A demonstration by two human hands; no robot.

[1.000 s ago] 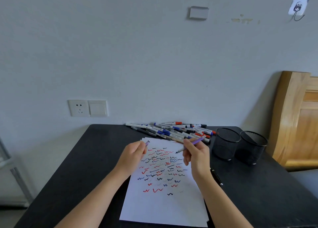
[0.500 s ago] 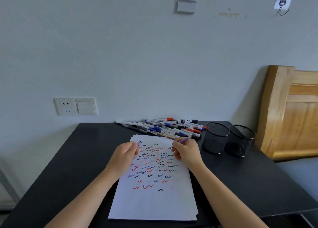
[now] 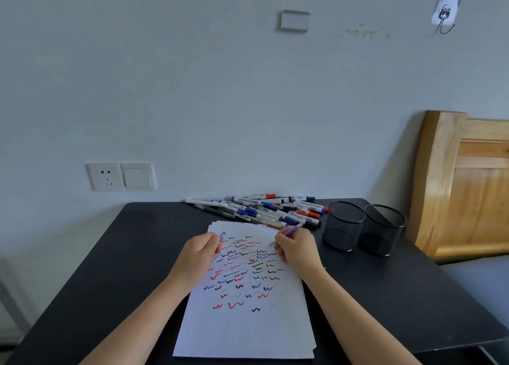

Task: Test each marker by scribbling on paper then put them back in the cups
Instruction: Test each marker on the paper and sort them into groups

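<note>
A stack of white paper (image 3: 248, 329) covered in red, blue and black squiggles lies on the black table (image 3: 110, 268). My right hand (image 3: 297, 247) grips a purple pen (image 3: 292, 230), its tip touching the paper's upper right part. My left hand (image 3: 199, 251) rests on the sheet's left edge and holds the purple cap (image 3: 222, 235). A pile of several markers (image 3: 264, 209) lies behind the paper by the wall. Two black mesh cups (image 3: 344, 225), (image 3: 382, 231) stand to the right of the pile.
A wooden headboard (image 3: 462, 188) leans against the wall right of the table. A wall socket and switch (image 3: 121, 176) sit above the table's far left corner. A dark pen (image 3: 329, 272) peeks out beside my right wrist.
My right hand has lowered the purple pen from the air until its tip meets the paper. My left hand stays on the sheet with the cap. The camera view shifted slightly.
</note>
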